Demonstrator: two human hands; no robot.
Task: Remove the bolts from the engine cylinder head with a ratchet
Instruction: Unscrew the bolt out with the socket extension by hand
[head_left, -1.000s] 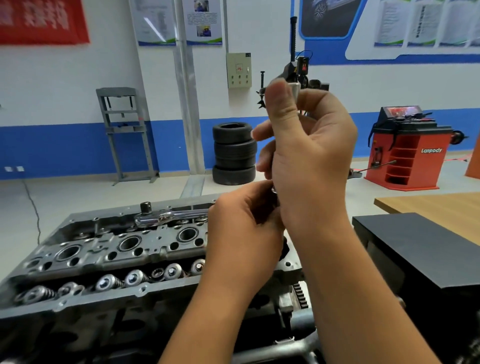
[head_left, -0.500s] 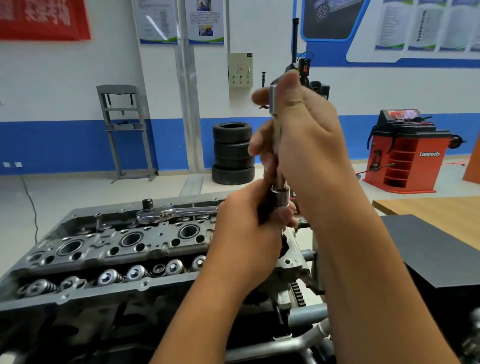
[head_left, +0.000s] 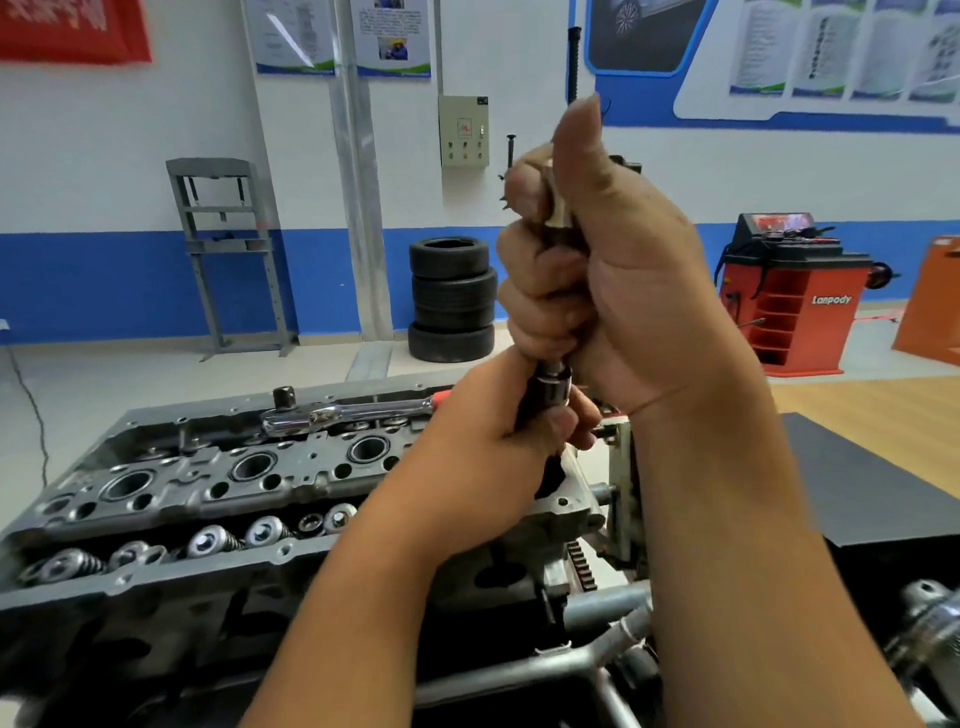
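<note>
A person's two bare hands meet in mid-air above the right end of an engine cylinder head (head_left: 218, 483), which lies in the lower left with its round bores and a row of valve springs facing up. The right hand (head_left: 613, 291) is raised, its fingers (head_left: 535, 306) curled tight round an upright metal shaft (head_left: 556, 208), with the thumb pointing straight up alongside it. Just below, the left hand (head_left: 498, 452) pinches a dark socket (head_left: 550, 395) at the shaft's lower end between thumb and curled fingers. Whether the shaft is a bolt or an extension bar cannot be told. A chrome ratchet (head_left: 343, 413) with a red grip lies flat along the far edge of the cylinder head, untouched. Behind stand a stack of tyres (head_left: 451, 299), a grey press frame (head_left: 228, 254) and a red wheel balancer (head_left: 795, 296).
</note>
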